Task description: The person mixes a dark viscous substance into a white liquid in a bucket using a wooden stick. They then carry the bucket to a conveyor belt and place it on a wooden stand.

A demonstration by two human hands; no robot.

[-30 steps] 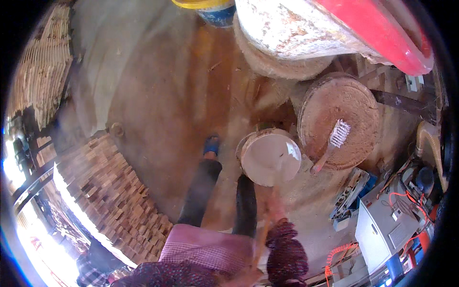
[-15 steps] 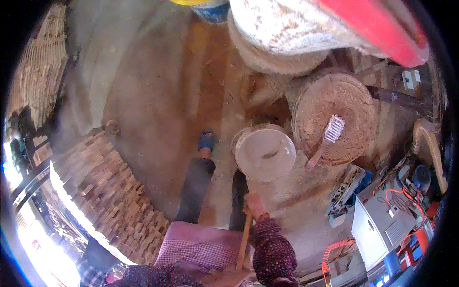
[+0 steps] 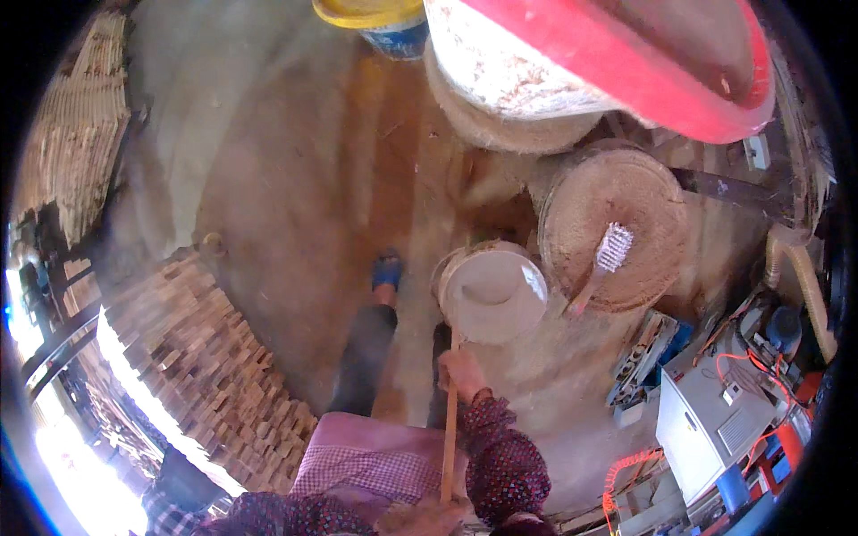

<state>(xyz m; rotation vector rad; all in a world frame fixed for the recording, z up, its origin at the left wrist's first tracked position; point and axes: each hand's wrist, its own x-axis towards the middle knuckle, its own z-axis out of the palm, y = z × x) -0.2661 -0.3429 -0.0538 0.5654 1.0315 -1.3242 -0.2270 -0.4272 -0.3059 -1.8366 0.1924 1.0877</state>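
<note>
My right hand (image 3: 462, 373) is closed around a thin flat wooden stick (image 3: 450, 442) that stands almost straight along my right leg. Its far end reaches the near rim of a round bucket (image 3: 494, 327) with greyish liquid in it. Low in the picture my left hand (image 3: 427, 515) is wrapped about the stick's near end; its fingers are partly blurred. A pink checked cloth (image 3: 371, 456) lies over my lap. Right of the bucket a brush (image 3: 611, 250) with pale bristles lies on a round, dust-covered lid (image 3: 657, 210).
A big white tub with a red rim (image 3: 626, 71) and a yellow-lidded blue bucket (image 3: 393, 37) stand at the far side. Stacked wooden blocks (image 3: 210, 357) fill the left. On the right are a grey metal cabinet (image 3: 706, 420), an orange coiled hose (image 3: 617, 473) and a ribbed hose (image 3: 809, 286).
My right hand has shifted slightly left. More of the stick now shows beyond it, reaching the bucket's rim. The left hand stays at the near end. The view has shifted a little.
</note>
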